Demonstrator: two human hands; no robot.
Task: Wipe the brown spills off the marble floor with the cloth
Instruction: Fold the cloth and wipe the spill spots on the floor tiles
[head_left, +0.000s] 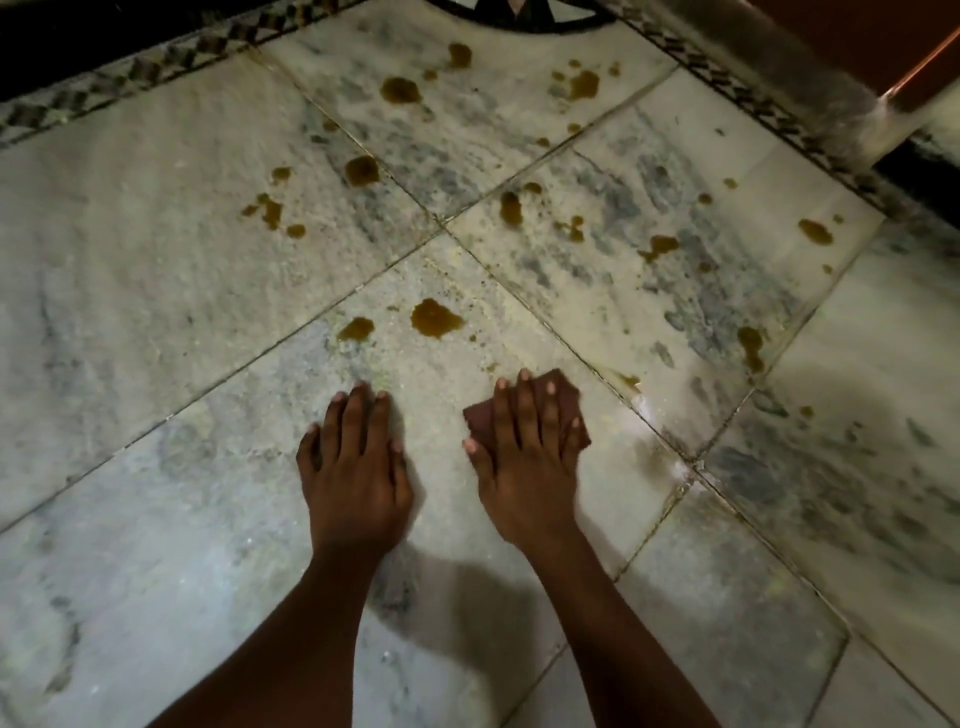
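Pressing the folded brown cloth (563, 410) flat under the right hand (524, 457), fingers straight on top, suits the nearest brown spills (436, 318) just ahead on the marble floor (156, 291). Pushing forward with even weight, then refolding to a clean face, should avoid smearing. The left hand (353, 467) rests open-palmed on the floor beside it, bracing; many splashes remain farther out.
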